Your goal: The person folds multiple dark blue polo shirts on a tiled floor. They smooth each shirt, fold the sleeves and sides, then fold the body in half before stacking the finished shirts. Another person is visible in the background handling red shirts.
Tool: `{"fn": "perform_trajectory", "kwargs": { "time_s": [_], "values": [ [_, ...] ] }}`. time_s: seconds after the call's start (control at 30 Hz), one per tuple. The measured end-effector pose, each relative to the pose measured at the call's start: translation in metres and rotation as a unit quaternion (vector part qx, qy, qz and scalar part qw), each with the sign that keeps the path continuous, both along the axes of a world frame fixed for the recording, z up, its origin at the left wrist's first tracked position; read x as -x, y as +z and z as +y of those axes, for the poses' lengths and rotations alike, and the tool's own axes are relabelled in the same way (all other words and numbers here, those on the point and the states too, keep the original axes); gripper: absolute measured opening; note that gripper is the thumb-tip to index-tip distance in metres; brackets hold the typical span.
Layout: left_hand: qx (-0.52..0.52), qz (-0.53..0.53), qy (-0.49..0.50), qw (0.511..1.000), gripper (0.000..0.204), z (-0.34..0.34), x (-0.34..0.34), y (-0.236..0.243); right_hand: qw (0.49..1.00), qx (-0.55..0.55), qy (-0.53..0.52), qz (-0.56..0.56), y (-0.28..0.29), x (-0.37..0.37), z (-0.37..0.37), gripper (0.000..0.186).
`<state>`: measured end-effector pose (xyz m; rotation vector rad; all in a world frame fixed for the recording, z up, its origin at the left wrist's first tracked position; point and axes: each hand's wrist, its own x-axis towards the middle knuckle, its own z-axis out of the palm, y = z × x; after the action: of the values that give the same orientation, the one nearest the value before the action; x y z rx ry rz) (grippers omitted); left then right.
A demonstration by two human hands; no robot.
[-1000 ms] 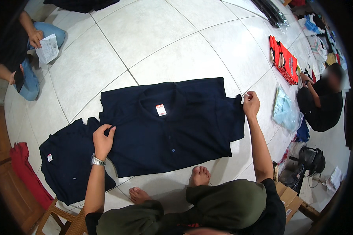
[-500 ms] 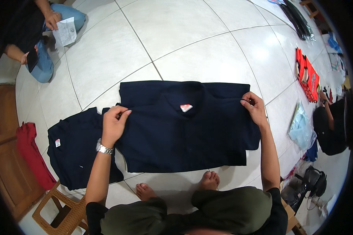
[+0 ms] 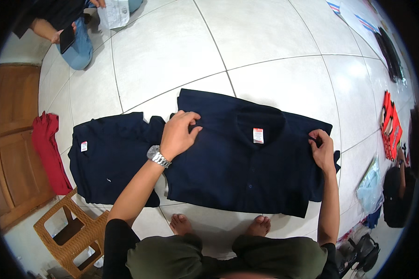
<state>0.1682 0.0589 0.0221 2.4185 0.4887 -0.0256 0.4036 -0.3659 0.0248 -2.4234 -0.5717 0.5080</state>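
Observation:
A dark navy button-front shirt lies spread on the tiled floor, its collar away from me and a white-and-red label inside the neck. My left hand, with a metal wristwatch, rests over the shirt's left shoulder, thumb and forefinger apart. At the right shoulder, my right hand has bent fingers, with a gap between thumb and forefinger and no cloth visibly pinched. Left of this shirt lies another folded navy garment with a small white label.
A brown woven stool stands at lower left, near red cloth by a wooden door. Far left, a person holds a phone and paper. Orange garments and a plastic-wrapped bundle lie at right.
Both hands have loosened their pinch on the shirt's shoulders. The shirt now slants down to the right, and its buttons show more clearly. The whole view has shifted.

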Motion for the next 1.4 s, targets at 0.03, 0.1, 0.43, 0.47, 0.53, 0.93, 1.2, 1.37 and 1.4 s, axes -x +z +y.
{"fn": "perform_trajectory", "kwargs": {
  "time_s": [0.03,0.1,0.43,0.47,0.53,0.93,1.2,1.37,1.4],
  "values": [
    [-0.019,-0.022,-0.011,1.000,0.026,-0.001,0.000,-0.001,0.999,0.004,0.032,-0.025,0.000,0.003,0.001,0.020],
    [-0.046,-0.029,-0.035,0.998,0.026,0.000,-0.002,-0.002,0.998,0.034,0.036,-0.044,0.001,0.006,0.002,0.026],
    [0.316,-0.003,-0.089,0.945,0.014,0.019,-0.009,0.020,0.979,-0.087,-0.047,0.178,0.014,-0.012,-0.043,0.018],
    [0.332,-0.003,-0.078,0.940,0.015,0.024,-0.006,0.023,0.982,-0.086,-0.045,0.161,0.015,-0.013,-0.048,0.018],
    [0.359,-0.028,-0.048,0.932,0.021,0.027,-0.005,0.023,0.983,-0.096,-0.059,0.147,0.015,-0.013,-0.050,0.020],
    [0.236,0.127,-0.061,0.961,0.025,0.026,-0.019,0.020,0.991,-0.022,-0.033,0.125,0.008,-0.011,-0.031,0.022],
    [0.211,-0.003,-0.004,0.978,0.015,0.005,-0.023,0.003,0.997,-0.038,-0.061,0.040,-0.010,-0.006,-0.034,0.025],
    [0.187,-0.065,0.006,0.980,0.013,0.009,-0.017,0.005,0.989,-0.053,-0.135,0.033,-0.009,-0.001,-0.037,0.030],
    [0.161,-0.075,0.003,0.984,0.019,0.010,-0.021,0.001,0.990,-0.051,-0.134,0.009,-0.010,-0.002,-0.034,0.031]
  ]
}}
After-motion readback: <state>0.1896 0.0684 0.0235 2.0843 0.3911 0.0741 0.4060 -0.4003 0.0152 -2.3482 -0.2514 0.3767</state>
